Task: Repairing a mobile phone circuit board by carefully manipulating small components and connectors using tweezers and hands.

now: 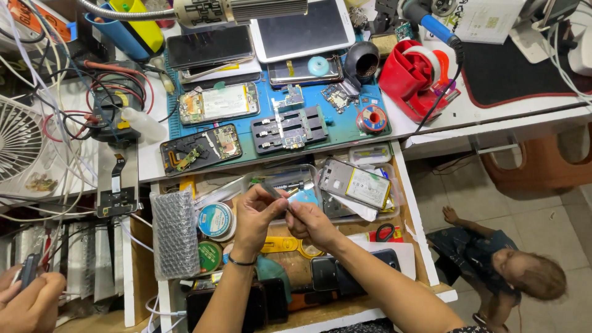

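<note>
1. Tweezers (272, 190), thin and grey, are what I see pinched between my two hands, held above the open drawer (414, 229) in front of the tabletop (468, 111).
2. My left hand (258, 217) has its fingers closed round the upper end of the tweezers; a dark band sits on that wrist.
3. My right hand (310, 223) is closed narrow on the lower end, touching the left hand. I cannot tell whether it also holds some small part.
4. Just behind the hands lies an opened phone (356, 184) with its battery showing, resting on clear plastic trays.
5. To the left of the hands sit two round tins (216, 220) and a roll of bubble wrap (174, 234).
6. Under the wrists are yellow plastic tools (280, 245) and dark phones (324, 273).
7. On the blue mat (320, 95) above stand more opened phones, a metal jig (290, 128) and a solder reel (372, 118); a red tape dispenser (414, 77) is beside it.
8. Another person's hand (28, 299) holds a dark object at lower left.
</note>
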